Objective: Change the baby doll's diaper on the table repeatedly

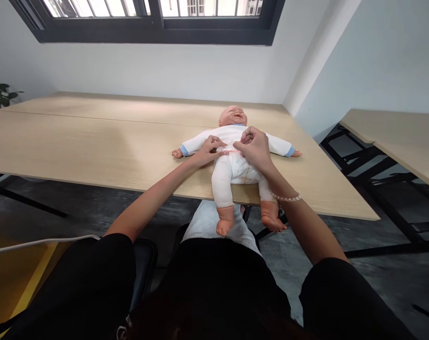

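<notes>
A baby doll (237, 114) lies on its back on the table, arms spread and legs hanging over the front edge. It wears a white top (203, 139) with blue cuffs, white leggings (222, 182) and a white diaper (243, 171) with a pinkish line at the waist. At the waist's left side, my left hand (211, 150) has thumb and fingers closed about the diaper's upper edge. Over the waist on the other side, my right hand (255, 145) is closed with curled fingers, thumb pointing inward. Whatever sits between its fingertips is too small to make out.
The light wooden table (94, 146) reaches far to the left and back to the wall below a dark-framed window (214, 37). A second table (394, 130) stands at the right, above black metal frames (380, 189). A white cable (44, 242) crosses at lower left.
</notes>
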Tool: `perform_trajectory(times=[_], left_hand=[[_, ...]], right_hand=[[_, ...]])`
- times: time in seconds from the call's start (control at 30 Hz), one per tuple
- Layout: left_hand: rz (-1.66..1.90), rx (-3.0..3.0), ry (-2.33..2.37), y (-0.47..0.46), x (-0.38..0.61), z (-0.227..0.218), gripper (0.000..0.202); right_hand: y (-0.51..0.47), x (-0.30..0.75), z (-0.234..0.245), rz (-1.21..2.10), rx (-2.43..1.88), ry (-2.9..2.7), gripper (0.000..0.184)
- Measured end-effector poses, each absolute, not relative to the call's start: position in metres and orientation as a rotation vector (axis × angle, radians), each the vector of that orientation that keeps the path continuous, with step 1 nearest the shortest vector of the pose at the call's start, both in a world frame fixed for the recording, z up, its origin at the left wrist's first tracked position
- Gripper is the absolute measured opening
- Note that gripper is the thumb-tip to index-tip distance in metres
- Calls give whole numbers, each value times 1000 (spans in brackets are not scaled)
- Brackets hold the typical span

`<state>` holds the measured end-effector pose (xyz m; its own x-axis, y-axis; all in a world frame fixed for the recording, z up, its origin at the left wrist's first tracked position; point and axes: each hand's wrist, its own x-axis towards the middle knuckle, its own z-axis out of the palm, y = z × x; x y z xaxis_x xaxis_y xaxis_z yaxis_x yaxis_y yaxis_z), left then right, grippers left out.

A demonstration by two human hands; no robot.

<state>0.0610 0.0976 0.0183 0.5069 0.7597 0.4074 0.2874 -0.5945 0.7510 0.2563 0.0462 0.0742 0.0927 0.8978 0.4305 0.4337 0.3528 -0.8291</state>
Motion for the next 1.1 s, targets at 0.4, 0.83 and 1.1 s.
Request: perform_trajectory(times=[0.4, 0.83, 1.1], left_hand=[[1037, 2223, 845, 90, 59, 18, 43], [944, 2583, 924, 73, 69, 26, 60], [574, 2747, 934, 41, 89, 56, 78]], right_hand=[[57, 268, 73, 559, -1530, -1576, 27], [53, 280, 63, 544, -1325, -1551, 25], [24, 305, 54, 262, -1087, -1758, 26]])
